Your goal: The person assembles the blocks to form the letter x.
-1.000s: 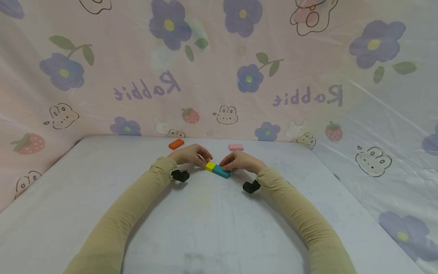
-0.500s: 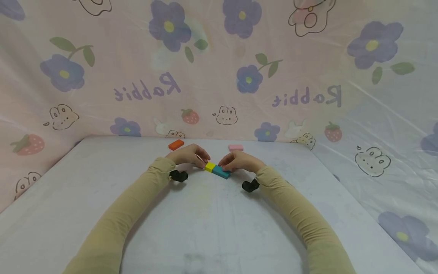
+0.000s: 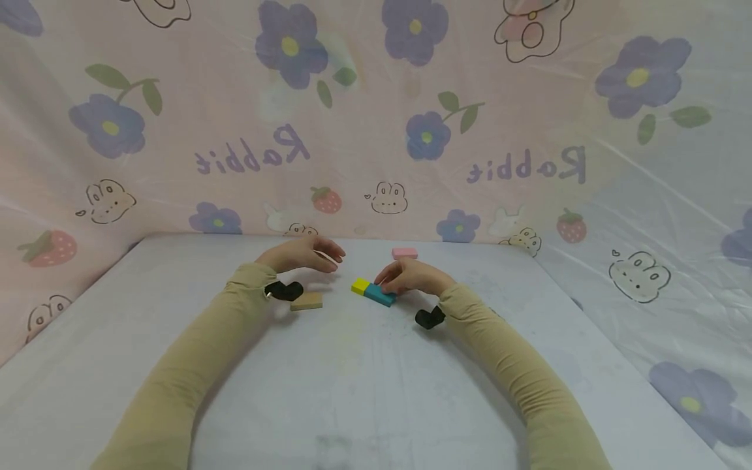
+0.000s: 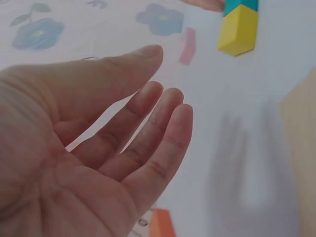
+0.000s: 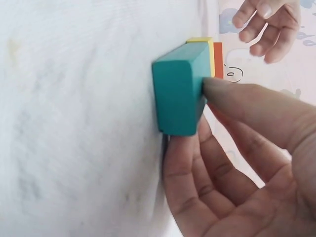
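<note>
My right hand [image 3: 416,277] holds a teal block [image 3: 380,295] between thumb and fingers, low at the table. End to end with it sits a yellow block [image 3: 360,286], which appears to touch it. My left hand [image 3: 305,253] is raised to the left of the yellow block, fingers loosely bent and nothing in them. In the left wrist view, the palm and fingers of this hand [image 4: 123,133] show bare. Beneath the left wrist lies a plain wood-coloured block [image 3: 307,301].
A pink block [image 3: 405,252] lies behind the right hand, near the table's back edge. An orange block [image 4: 161,224] is hidden behind the left hand in the head view. A patterned cloth [image 3: 364,130] hangs behind the white table [image 3: 364,391].
My left hand has let go near the yellow block and moved left and up. The wood-coloured block has come into sight, the orange one is now covered. The right hand stays put.
</note>
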The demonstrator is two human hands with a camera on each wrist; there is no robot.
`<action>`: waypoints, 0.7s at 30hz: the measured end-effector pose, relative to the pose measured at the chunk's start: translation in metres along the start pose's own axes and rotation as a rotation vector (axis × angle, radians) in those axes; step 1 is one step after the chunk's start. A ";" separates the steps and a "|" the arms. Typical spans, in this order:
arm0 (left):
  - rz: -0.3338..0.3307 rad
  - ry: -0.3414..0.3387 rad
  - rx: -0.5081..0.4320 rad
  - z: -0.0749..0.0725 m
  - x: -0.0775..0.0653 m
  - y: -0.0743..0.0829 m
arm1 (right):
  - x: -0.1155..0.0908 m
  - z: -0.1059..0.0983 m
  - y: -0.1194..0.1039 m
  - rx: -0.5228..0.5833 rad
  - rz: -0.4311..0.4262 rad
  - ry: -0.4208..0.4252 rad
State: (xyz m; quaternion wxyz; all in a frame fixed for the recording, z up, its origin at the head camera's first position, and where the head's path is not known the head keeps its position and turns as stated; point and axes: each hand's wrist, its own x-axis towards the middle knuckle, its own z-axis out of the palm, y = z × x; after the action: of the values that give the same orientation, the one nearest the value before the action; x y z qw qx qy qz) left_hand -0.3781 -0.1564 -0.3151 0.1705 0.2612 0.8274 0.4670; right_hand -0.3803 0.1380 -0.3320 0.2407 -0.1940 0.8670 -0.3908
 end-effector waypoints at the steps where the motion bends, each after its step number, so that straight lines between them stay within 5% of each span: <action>1: 0.012 -0.004 -0.021 -0.003 -0.002 0.000 | 0.000 0.000 0.000 0.001 0.002 0.002; 11: 0.022 0.004 -0.020 -0.024 -0.026 -0.007 | -0.002 0.000 0.001 0.010 0.002 -0.007; 21: 0.033 -0.019 -0.050 -0.027 -0.046 -0.016 | -0.001 0.001 0.000 0.009 -0.002 0.000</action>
State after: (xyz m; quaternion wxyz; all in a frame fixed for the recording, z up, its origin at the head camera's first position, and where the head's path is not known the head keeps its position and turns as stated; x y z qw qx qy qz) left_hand -0.3596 -0.2087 -0.3131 0.1772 0.2748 0.8095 0.4876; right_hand -0.3795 0.1381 -0.3325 0.2412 -0.1939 0.8651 -0.3949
